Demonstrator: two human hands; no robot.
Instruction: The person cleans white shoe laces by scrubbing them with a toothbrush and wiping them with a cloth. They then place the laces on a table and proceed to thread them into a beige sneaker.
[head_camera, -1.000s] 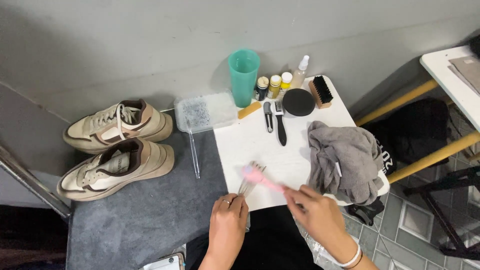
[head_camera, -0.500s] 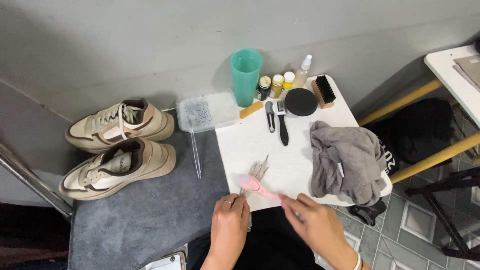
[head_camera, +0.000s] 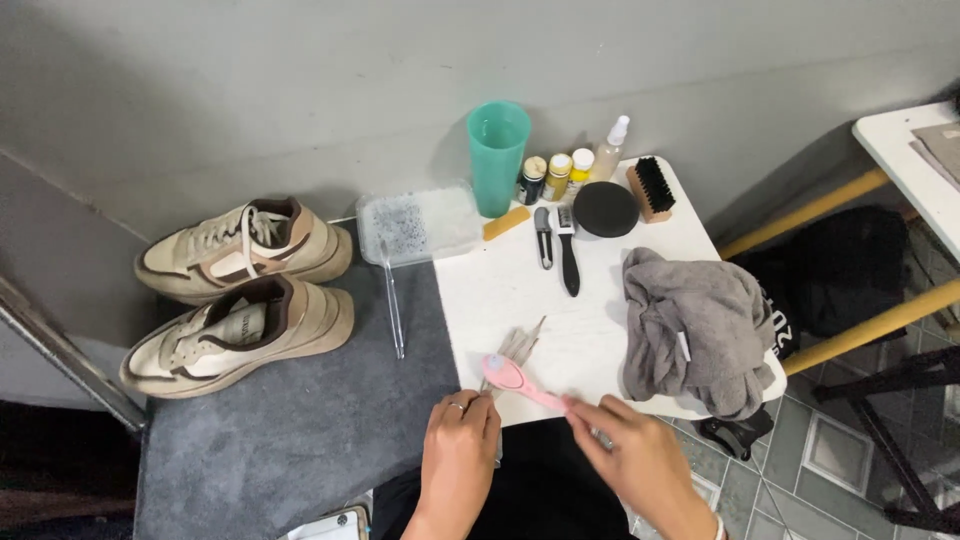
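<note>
At lower centre, my right hand (head_camera: 640, 465) fingers pinch the pink brush (head_camera: 520, 382) handle; my left hand (head_camera: 460, 450) fingers curl loosely at the white bench (head_camera: 510, 290) edge.

One head-worn camera looked steeply down from above, fairly near, at the white surface (head_camera: 520, 300) facing the grey wall (head_camera: 300, 90).

A plain grey wall (head_camera: 300, 90) backs a white table (head_camera: 500, 290), grey mat (head_camera: 290, 430) and tiled floor (head_camera: 820, 450).
</note>
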